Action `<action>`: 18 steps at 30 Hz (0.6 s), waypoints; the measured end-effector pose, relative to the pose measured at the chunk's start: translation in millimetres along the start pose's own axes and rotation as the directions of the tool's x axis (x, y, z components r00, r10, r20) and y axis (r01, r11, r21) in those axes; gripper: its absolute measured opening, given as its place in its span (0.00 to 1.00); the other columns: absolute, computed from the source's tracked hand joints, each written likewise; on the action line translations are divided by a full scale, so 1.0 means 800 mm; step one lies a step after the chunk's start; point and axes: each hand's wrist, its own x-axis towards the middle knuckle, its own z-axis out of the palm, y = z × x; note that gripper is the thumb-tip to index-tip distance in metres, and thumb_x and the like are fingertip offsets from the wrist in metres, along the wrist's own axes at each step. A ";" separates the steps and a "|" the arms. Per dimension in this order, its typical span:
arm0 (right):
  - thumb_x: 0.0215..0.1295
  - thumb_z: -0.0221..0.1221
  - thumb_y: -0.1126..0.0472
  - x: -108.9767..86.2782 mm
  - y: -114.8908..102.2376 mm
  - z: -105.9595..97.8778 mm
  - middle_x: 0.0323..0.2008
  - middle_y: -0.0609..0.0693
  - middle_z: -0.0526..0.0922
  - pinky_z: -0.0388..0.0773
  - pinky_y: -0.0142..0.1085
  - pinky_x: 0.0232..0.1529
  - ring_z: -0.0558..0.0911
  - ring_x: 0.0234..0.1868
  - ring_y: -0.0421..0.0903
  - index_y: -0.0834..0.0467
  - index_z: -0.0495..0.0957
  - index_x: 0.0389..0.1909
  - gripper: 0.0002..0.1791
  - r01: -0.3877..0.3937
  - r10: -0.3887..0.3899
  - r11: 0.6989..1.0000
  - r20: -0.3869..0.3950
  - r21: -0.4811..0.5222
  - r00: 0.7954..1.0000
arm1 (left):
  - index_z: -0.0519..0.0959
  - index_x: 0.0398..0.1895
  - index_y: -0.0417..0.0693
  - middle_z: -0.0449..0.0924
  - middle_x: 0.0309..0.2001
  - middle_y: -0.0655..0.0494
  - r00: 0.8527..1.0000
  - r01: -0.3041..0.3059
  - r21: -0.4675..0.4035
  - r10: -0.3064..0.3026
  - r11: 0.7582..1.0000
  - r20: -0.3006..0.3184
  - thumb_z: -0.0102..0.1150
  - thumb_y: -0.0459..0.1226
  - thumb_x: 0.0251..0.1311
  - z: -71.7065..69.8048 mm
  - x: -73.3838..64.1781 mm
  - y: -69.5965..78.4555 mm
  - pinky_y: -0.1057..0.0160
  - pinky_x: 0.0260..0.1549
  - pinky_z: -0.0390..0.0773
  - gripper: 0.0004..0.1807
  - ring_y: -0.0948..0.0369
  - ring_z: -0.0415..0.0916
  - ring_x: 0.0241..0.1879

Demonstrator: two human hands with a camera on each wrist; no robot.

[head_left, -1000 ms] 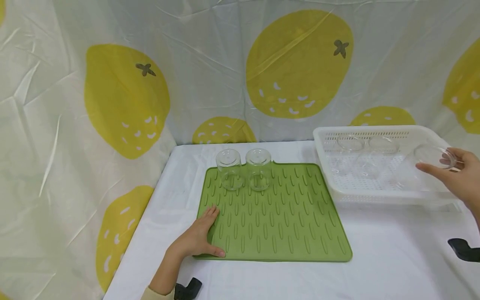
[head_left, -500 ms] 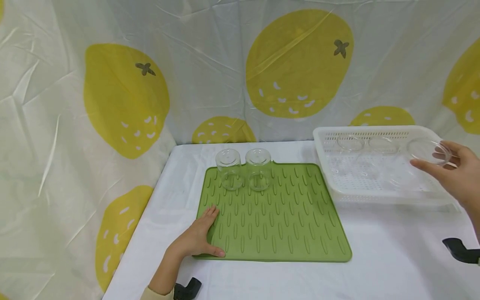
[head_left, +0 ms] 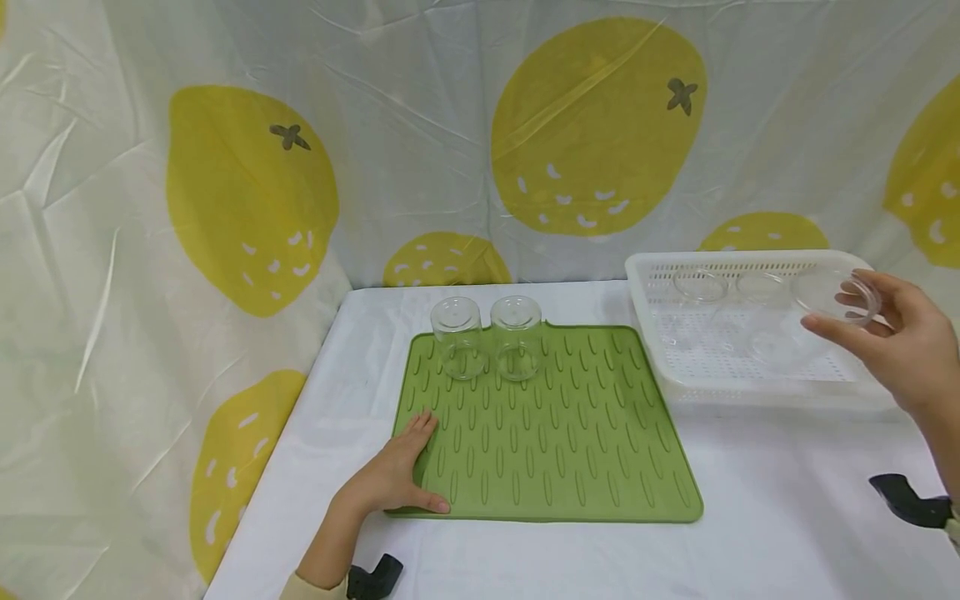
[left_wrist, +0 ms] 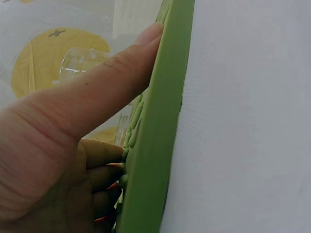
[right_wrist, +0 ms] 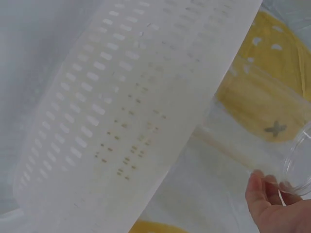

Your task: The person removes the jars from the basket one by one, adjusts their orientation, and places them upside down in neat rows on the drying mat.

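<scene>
In the head view my right hand grips a clear drinking glass near its rim, between thumb and fingers, over the white basket. The right wrist view shows this glass raised past the basket's edge, with fingertips at its rim end. My left hand rests on the left front part of a green drying mat, fingers extended and thumb near the front edge. Two clear glasses stand upside down side by side at the mat's back left.
Two more clear glasses stand inside the basket towards its back left. The basket is right of the mat on a white-covered table. A lemon-print sheet hangs behind and to the left.
My right hand has moved left and slightly up, carrying the glass over the basket. The left hand, the mat and the two glasses on it stay in place.
</scene>
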 end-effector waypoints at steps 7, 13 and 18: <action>0.64 0.64 0.52 -0.004 -0.011 0.004 0.63 0.41 0.68 0.61 0.11 0.49 0.67 0.58 0.33 0.45 0.53 0.77 0.43 0.105 -0.105 0.994 -0.005 0.021 0.995 | 0.50 0.76 0.35 0.42 0.77 0.43 1.000 0.003 0.004 -0.003 1.000 -0.002 0.80 0.55 0.35 0.001 0.000 0.001 0.41 0.68 0.49 0.69 0.47 0.36 0.75; 0.63 0.66 0.58 -0.008 -0.025 0.007 0.49 0.29 0.68 0.66 0.10 0.41 0.67 0.46 0.28 0.49 0.58 0.74 0.41 0.158 -0.161 0.981 0.020 0.108 0.987 | 0.50 0.76 0.35 0.42 0.77 0.42 1.000 0.003 0.014 -0.003 1.000 -0.001 0.80 0.55 0.35 0.001 -0.001 0.001 0.41 0.68 0.49 0.69 0.47 0.36 0.75; 0.61 0.66 0.64 -0.015 -0.037 0.013 0.47 0.29 0.71 0.66 0.10 0.40 0.70 0.44 0.28 0.49 0.63 0.71 0.38 0.193 -0.200 0.966 0.024 0.175 0.979 | 0.50 0.75 0.35 0.42 0.77 0.42 1.000 -0.002 0.008 0.002 1.000 0.001 0.80 0.56 0.35 0.000 -0.001 0.000 0.41 0.68 0.49 0.69 0.47 0.36 0.75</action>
